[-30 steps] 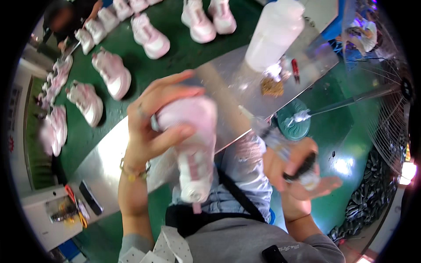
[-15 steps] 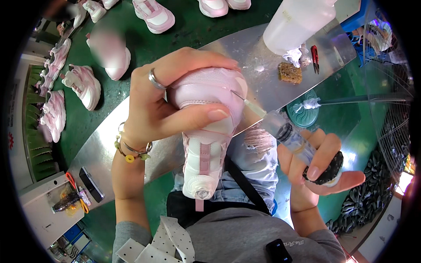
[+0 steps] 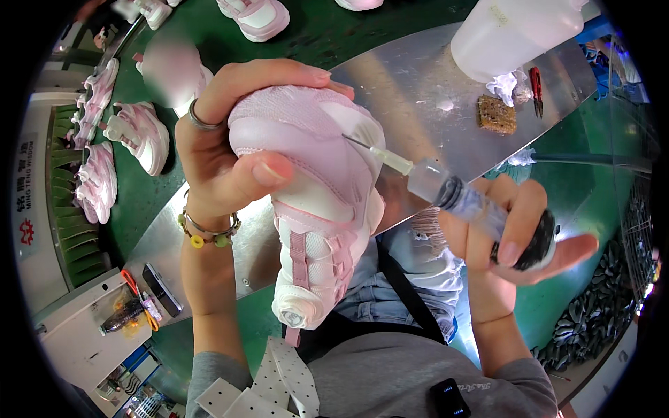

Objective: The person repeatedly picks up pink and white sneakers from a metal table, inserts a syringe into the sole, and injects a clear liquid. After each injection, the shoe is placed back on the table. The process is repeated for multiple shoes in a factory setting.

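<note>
A pink and white sneaker (image 3: 313,202) hangs in front of me, toe up and away, its heel end toward my body. My left hand (image 3: 230,132) is closed around its toe end, with the thumb across the upper and the fingers over the far side. In my right hand (image 3: 512,223) is a syringe (image 3: 460,195) with a dark wrapped end, gripped between fingers and palm. Its thin needle tip meets the shoe's side, by the edge of the pink toe panel. Whether any liquid leaves the needle is too small to tell.
On the metal bench (image 3: 397,76) stand a white plastic bottle (image 3: 516,35), a crumpled tissue (image 3: 503,88), a brown sponge block (image 3: 496,115) and red snips (image 3: 536,92). More sneakers (image 3: 139,136) line the green surface beyond. A phone (image 3: 162,289) lies left; dark pieces (image 3: 592,313) are heaped right.
The shoe has moved slightly left and turned, showing more of its right side. The syringe has followed, its needle still at the toe's side. The view has shifted a little.
</note>
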{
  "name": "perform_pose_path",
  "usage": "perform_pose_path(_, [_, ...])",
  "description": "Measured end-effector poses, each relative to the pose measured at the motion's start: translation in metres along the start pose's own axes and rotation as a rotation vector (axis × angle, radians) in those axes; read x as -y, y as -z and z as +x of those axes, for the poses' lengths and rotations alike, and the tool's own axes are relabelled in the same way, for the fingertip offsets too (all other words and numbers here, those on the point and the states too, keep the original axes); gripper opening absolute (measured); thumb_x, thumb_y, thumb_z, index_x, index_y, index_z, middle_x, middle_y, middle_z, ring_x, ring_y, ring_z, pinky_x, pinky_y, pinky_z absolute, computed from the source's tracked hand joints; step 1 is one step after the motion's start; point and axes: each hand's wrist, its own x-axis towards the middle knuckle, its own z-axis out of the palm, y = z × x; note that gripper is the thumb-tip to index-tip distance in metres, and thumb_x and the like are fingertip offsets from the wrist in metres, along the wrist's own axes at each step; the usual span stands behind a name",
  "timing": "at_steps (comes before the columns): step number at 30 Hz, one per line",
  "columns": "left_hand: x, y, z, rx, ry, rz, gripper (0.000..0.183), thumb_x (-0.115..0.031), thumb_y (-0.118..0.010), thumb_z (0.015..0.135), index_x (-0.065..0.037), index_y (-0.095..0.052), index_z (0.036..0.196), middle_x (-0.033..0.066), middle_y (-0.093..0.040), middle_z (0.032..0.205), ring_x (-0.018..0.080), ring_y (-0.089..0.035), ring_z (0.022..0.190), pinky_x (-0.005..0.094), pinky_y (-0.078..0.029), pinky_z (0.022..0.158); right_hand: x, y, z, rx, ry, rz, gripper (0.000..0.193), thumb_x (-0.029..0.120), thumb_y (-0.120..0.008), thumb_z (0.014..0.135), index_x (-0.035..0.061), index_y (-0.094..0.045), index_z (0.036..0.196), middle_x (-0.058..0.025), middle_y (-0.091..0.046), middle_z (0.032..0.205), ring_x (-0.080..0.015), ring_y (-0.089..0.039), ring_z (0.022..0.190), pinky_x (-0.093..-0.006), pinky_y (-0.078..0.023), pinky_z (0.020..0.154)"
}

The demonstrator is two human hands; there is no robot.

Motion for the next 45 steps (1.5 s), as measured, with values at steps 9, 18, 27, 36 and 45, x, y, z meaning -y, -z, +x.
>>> perform_pose_path(9, [0.014,0.021,0.0,-0.137,-0.191,0.346,0.06,-0.047,-0.062,0.076,0.007,-0.058,0.101,0.0213,-0.058,0.102,0.0252,-0.058,0.092,0.0333,-0.047,0.078,-0.016,0.0,-0.032,-0.045,-0.003,-0.154,0.067,0.07,-0.033,0.08,0.0066,-0.054,0.074,-0.004,-0.049,0.047,-0.0141,-0.041,0.037,-0.0257,-0.033,0.039])
perform_pose_path(18, [0.018,0.022,-0.02,-0.453,-0.011,0.338,0.061,-0.047,-0.053,0.081,0.004,-0.053,0.114,0.0171,-0.06,0.104,0.0195,-0.058,0.095,0.0305,-0.045,0.083,-0.042,0.013,-0.077,-0.123,-0.192,0.019,0.064,0.057,-0.038,0.087,-0.0039,-0.053,0.078,-0.01,-0.05,0.055,-0.0165,-0.046,0.043,-0.0284,-0.035,0.04])
perform_pose_path(27, [0.032,0.032,-0.015,-0.579,0.135,0.319,0.051,-0.036,-0.037,0.091,0.003,-0.046,0.122,0.0125,-0.056,0.111,0.0165,-0.054,0.098,0.0268,-0.041,0.087,-0.037,0.025,-0.108,-0.136,-0.282,-0.036,0.053,0.046,-0.039,0.091,-0.004,-0.055,0.081,-0.0103,-0.055,0.065,-0.0112,-0.044,0.041,-0.0231,-0.032,0.038])
perform_pose_path(36, [0.068,0.066,-0.035,-0.791,0.223,0.286,0.039,-0.022,-0.055,0.086,0.005,-0.053,0.115,0.0084,-0.056,0.112,0.0117,-0.051,0.1,0.0236,-0.039,0.088,-0.034,0.021,-0.115,-0.162,-0.303,-0.208,0.047,0.039,-0.04,0.092,-0.0044,-0.056,0.083,-0.0084,-0.054,0.064,-0.0094,-0.044,0.043,-0.0223,-0.033,0.04])
perform_pose_path(45, [0.038,0.06,-0.12,-0.987,0.598,0.271,0.04,-0.017,-0.057,0.087,-0.003,-0.046,0.122,0.0021,-0.056,0.089,0.0065,-0.052,0.082,0.021,-0.045,0.068,-0.05,0.009,-0.1,-0.272,-0.286,-0.258,0.041,0.035,-0.038,0.094,-0.0036,-0.052,0.089,-0.004,-0.049,0.063,-0.0067,-0.042,0.047,-0.0208,-0.031,0.045])
